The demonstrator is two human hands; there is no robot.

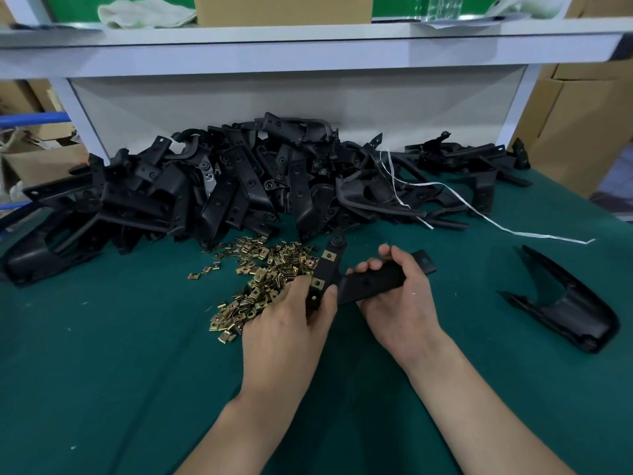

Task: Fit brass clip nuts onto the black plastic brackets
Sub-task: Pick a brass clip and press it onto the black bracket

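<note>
Green table (pixel 102 371) carries a big pile (pixel 205 186) of bare brackets beside loose nuts (pixel 270 269), right hand (pixel 400 303) wrapped round one bracket (pixel 370 282), left hand (pixel 284 323) pinching its end, two nuts (pixel 329 256) already on it, so most of the job looks left.

There is a single view, from a camera on the person's head. It faces forward and down onto the green table (pixel 102 371), towards the heap of black brackets (pixel 239 186), which lies mid-frame. In front of the heap, close under the camera, the left hand (pixel 284 323) and the right hand (pixel 397 303) hold one bracket (pixel 370 282); both forearms enter from the bottom edge. Behind and above the heap, the white shelf (pixel 308 53) fills the top.
</note>
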